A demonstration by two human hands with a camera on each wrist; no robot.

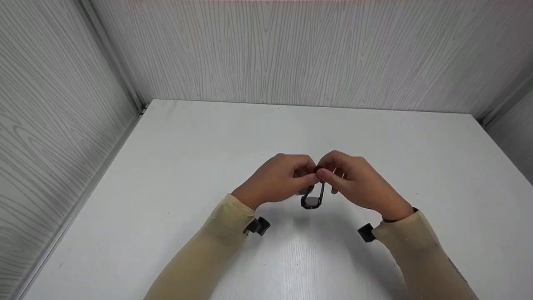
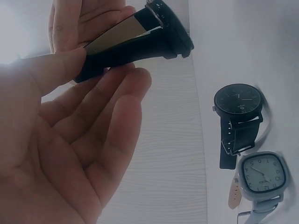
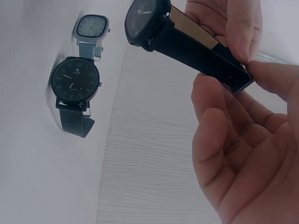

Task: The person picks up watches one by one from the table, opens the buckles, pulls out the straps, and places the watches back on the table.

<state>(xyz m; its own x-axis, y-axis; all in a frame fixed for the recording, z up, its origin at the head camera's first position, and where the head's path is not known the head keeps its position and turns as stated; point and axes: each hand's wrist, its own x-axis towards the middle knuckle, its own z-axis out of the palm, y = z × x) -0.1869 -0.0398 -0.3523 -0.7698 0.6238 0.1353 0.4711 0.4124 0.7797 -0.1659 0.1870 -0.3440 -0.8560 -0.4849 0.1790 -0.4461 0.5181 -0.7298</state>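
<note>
A wristwatch with a black strap hangs in a loop below my meeting fingertips, its silvery case back showing in the head view. My left hand pinches the strap end between thumb and fingers. From the other side, my right hand pinches the same strap at its buckle end. In the right wrist view the strap shows a tan lining and the dark dial tilts away to the left. The left wrist view has the black case at upper right, past the fingers.
On the white table lie a round black watch and a pale grey square-faced watch, largely hidden by my hands in the head view. Wood-grain panels stand at the back and sides. Each sleeve carries a small black camera block.
</note>
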